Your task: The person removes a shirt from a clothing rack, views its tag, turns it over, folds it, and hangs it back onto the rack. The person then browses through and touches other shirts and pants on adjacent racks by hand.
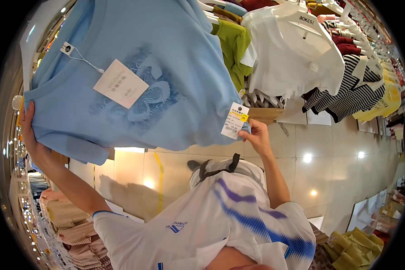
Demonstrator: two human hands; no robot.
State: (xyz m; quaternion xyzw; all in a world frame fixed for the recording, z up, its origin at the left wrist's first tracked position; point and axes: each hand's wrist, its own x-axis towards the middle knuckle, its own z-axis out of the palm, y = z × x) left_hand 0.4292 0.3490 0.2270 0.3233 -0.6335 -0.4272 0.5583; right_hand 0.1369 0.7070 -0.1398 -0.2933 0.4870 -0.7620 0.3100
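Observation:
A light blue T-shirt (pixel 193 90) with a tonal printed and embroidered design on its front spreads across the upper left. A blank-edged paper hang tag (pixel 121 83) dangles on a string from its neckline. My left hand (pixel 29 128) grips the shirt's edge near the shoulder, with part of the hand hidden behind the cloth. At the opposite lower corner, my right hand (pixel 256 135) pinches the fabric between thumb and fingers. A white price tag (pixel 234 120) with a yellow sticker lies against the shirt right beside those fingers.
A white blouse (pixel 292 54) on a hanger, a green top (pixel 233 49) and striped shirts (pixel 346 85) hang on a rack at the upper right. Folded pinkish clothes (pixel 69 211) are stacked lower left. Olive garments (pixel 355 247) lie lower right. Tiled floor (pixel 319 166) lies below.

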